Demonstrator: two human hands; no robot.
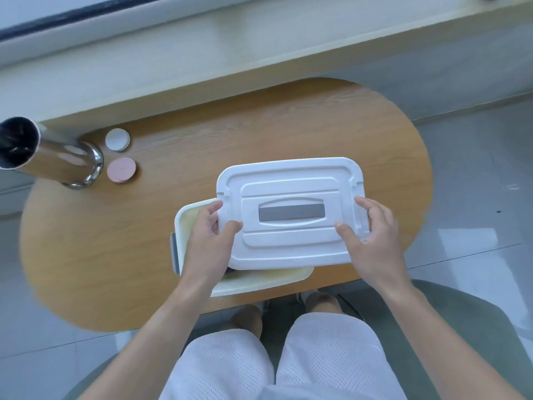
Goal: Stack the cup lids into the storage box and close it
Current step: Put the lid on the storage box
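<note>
Head view, looking down on a rounded wooden table (144, 255) with a person seated at its near edge. Both hands hold the white box lid (291, 212) by its short ends: the left hand (209, 241) grips the left end, thumb curled over the top and fingers around the edge; the right hand (372, 241) grips the right end the same way, thumb on top. The lid has a grey handle strip in the middle of its top. It sits over the box (259, 280) but shifted toward the far right, so the box's left rim and near rim show from beneath it. A grey latch shows on the box's left end. What is inside the box is hidden by the lid and the left hand.

Well apart from the box, at the far left of the table, two round cup lids lie flat on the wood: a white lid (117, 139) and, just nearer, a pink lid (121, 170). Both lie just beside the base of a shiny metal post (52, 157) rising from the table.
</note>
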